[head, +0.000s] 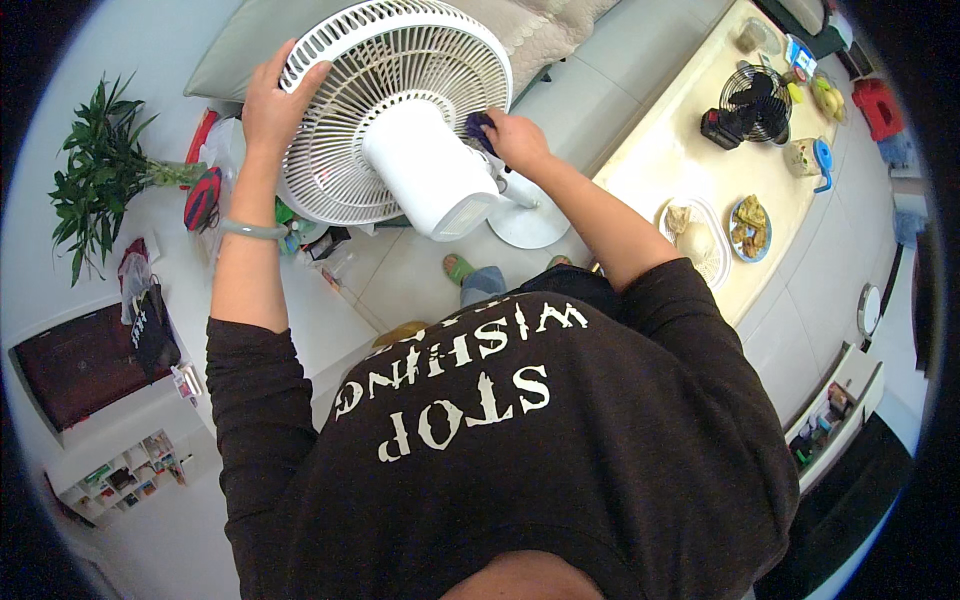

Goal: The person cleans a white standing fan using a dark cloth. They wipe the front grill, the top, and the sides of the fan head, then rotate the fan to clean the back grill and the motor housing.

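Note:
A white pedestal fan [420, 165] stands before me, its motor housing facing me and its round base [529, 217] on the tiled floor. My left hand [279, 101] grips the upper left rim of the fan's grille [337, 127], thumb on the near side. A pale bangle circles that forearm. My right hand [517, 140] holds a dark purple cloth [480, 133] against the right side of the rear grille, near the motor housing. Part of the cloth is hidden by my fingers.
On the right, a long cream table [637, 161] bears a small black fan [754, 105], a white basket [724, 255], a plate of food [750, 229] and a lidded jug [806, 157]. A cushioned seat [540, 30] lies behind the fan; a leafy plant [105, 161] is at left.

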The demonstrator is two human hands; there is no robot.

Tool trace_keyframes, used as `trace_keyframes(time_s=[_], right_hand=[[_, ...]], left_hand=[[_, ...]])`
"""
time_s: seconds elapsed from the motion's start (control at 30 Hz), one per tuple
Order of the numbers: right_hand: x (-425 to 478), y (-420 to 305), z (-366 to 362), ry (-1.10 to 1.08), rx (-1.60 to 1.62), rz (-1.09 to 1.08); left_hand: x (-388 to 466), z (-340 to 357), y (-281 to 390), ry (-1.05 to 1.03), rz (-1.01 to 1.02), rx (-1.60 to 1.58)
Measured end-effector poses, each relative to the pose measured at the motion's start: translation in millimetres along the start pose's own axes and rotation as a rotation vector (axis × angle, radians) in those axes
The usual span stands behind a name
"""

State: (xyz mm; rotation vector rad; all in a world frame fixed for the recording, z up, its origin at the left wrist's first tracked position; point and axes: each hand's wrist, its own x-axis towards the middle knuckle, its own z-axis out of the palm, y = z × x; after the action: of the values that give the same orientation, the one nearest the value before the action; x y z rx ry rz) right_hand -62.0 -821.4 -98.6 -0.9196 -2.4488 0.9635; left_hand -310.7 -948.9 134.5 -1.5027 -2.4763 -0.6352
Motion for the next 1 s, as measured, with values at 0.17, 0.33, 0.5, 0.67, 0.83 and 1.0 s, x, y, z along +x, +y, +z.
trace_keyframes(time_s=[0.17,0.33,0.5,0.67,0.83,1.0], right_hand=[[-6.5,-3.1,-2.5,0.028,-0.024,0.126],[-9.7,-14.3,2.6,-0.011,0.018,-0.01],[-2.7,2.3,0.2,-0.049,-0.064,0.005],[-8.0,9.5,-4.1,-0.024,-0.142,0.035],[-8.2,-7.4,-11.7,-0.072,-0.12,-0.142],[-3.5,1.5,-1.0,-0.081,-0.139,-0.007]], left_hand=[[-0.7,-3.3,7.2,-0.034,-0.033,-0.002],[0.6,1.7,-4.1,0.012,0.021,0.032],[-2.5,-2.4,-2.7,0.017,0.01,0.019],[-1.4,-4.7,8.1,0.026,0.023,0.005],[-5.6,-1.2,4.3,0.029,-0.002,0.015],[-8.3,-1.5,-1.3,0.041,0.018,0.02]])
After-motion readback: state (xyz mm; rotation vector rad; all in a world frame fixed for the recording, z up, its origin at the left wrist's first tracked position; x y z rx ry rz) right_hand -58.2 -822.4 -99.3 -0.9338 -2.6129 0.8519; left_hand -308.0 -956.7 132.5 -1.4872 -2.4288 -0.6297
